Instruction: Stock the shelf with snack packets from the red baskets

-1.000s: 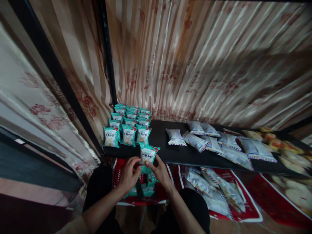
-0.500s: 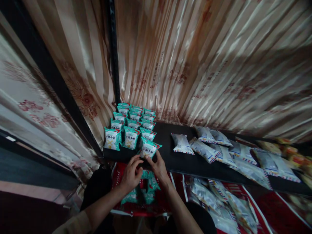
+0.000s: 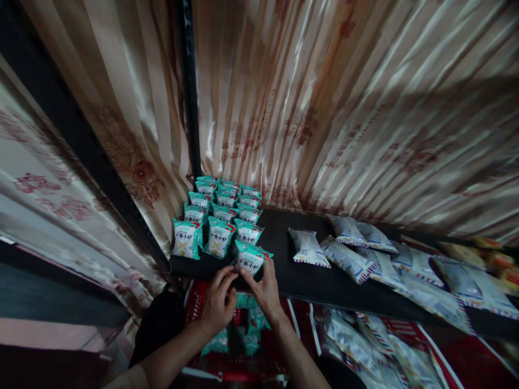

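Note:
A small teal-and-white snack bag stands tilted at the front edge of the black shelf. My right hand is closed on its lower right part, thumb across the front and fingers at the right side. My left hand is beside the lower left corner, its fingertips touching or nearly touching the bag. Those fingers are loosely curved, with the thumb apart from the bag. Behind, matching snack bags stand in three columns. Below my hands, a red basket holds more teal bags.
Silvery-white bags lie along the shelf to the right, with yellowish packs farther along. Another red container below holds more white bags. A dark upright post and patterned curtains border the shelf.
The view has shifted slightly, so the shelf and bags appear a little lower. My right hand still grips the teal bag, its fingers slightly more upright at the bag's right side.

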`<state>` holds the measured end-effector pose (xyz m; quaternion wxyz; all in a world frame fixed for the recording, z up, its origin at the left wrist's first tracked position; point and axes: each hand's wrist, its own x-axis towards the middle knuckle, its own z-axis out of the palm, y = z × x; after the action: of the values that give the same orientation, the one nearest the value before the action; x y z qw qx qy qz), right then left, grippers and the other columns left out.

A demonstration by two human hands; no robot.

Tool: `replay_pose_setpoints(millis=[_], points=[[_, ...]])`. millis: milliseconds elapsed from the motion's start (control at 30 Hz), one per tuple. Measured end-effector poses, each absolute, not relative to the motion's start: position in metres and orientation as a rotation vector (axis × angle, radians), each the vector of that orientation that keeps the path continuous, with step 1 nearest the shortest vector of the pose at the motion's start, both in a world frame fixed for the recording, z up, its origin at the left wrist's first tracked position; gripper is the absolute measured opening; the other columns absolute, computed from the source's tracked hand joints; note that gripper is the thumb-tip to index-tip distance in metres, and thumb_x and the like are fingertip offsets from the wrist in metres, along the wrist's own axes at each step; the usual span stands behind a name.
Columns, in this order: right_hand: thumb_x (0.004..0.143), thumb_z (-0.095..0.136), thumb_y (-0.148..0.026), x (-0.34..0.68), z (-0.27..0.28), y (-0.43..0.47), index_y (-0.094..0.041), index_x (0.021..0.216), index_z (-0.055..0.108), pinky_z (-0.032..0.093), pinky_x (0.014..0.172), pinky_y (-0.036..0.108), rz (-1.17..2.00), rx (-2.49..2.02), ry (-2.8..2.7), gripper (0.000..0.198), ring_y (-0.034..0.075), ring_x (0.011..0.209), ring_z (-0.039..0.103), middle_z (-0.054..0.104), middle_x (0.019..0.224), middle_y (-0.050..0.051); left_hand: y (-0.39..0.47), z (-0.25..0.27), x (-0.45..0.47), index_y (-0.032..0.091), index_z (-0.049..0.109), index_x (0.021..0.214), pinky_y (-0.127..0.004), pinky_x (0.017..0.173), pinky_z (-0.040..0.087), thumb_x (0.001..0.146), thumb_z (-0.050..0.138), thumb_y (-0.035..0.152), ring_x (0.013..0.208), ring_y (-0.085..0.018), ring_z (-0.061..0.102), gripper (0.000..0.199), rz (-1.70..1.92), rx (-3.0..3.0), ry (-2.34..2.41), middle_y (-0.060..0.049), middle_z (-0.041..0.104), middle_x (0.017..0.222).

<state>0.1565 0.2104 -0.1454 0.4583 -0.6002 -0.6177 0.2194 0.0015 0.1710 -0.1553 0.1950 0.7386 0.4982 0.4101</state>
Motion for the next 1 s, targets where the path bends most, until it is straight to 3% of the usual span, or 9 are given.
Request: replay_pose_setpoints(millis=[233,500,733,1000], points=[[0.076,0.063,-0.046,0.155,-0.148,0.216,-0.019,0.116,0.051,0.041,0.096,0.044,0.643,-1.445,-1.461,0.049,0.028,0.110,0.051,0.057,0.111,0.011,0.185,-0.155,-0.006,0.020,0.055,0.115,-0.045,0.101,0.043,0.086,0.040,0.015,0.118,-0.024,0.050,0.033,1.310,1.948,1.655,-0.012,0.051,0.123],[0.073,0.064,-0.048,0.149,-0.144,0.216,-0.018,0.114,0.052,0.046,0.086,0.039,0.786,-1.497,-1.332,0.052,0.027,0.095,0.060,0.066,0.099,0.010,0.234,-0.153,-0.002,0.020,0.020,0.143,-0.050,0.111,0.027,0.089,0.048,0.029,0.140,-0.028,0.021,0.062,1.403,1.767,1.823,-0.016,0.022,0.149],[0.075,0.062,-0.049,0.147,-0.140,0.215,-0.018,0.107,0.052,0.047,0.081,0.036,0.763,-1.505,-1.341,0.045,0.024,0.088,0.061,0.066,0.098,0.009,0.249,-0.156,-0.007,0.019,0.018,0.145,-0.047,0.107,0.034,0.087,0.049,0.026,0.133,-0.027,0.037,0.066,1.399,1.719,1.820,-0.017,0.039,0.142],[0.074,0.063,-0.049,0.141,-0.147,0.218,-0.019,0.115,0.052,0.045,0.089,0.040,0.697,-1.497,-1.359,0.052,0.027,0.101,0.057,0.064,0.104,0.010,0.229,-0.155,-0.019,0.021,0.021,0.144,-0.044,0.107,0.035,0.085,0.052,0.029,0.131,-0.026,0.039,0.067,1.366,1.716,1.798,-0.014,0.042,0.141]])
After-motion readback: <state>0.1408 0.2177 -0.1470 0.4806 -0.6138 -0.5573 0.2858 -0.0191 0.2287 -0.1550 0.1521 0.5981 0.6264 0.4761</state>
